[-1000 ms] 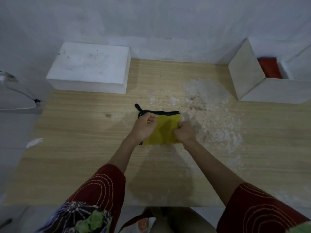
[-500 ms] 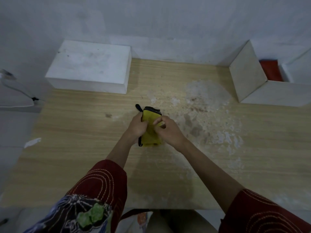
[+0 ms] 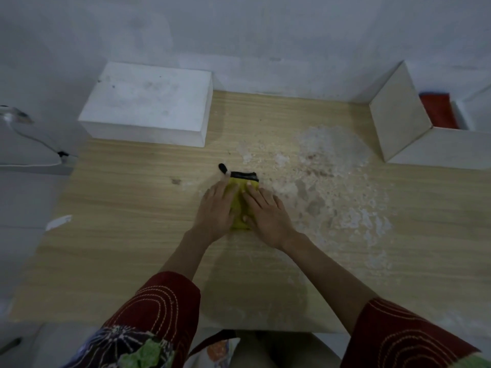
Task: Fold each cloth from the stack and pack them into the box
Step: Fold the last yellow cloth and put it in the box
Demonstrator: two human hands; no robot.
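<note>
A small yellow cloth (image 3: 240,205) with a black edge and a black loop lies folded into a narrow strip at the middle of the wooden table (image 3: 132,235). My left hand (image 3: 216,208) lies flat on its left side and my right hand (image 3: 265,213) flat on its right side, fingers stretched out and pressing down. Most of the cloth is hidden under them. An open white box (image 3: 398,123) stands at the back right with a red cloth (image 3: 439,114) inside.
A closed white block (image 3: 148,102) sits at the back left against the wall. A worn, pale, flaky patch (image 3: 332,187) covers the table right of the cloth. A cable (image 3: 34,139) runs off the table's left side.
The cloth went from a wide rectangle to a narrow strip as my right hand folded its right half over. Both hands now lie flat on it instead of pinching its edges.
</note>
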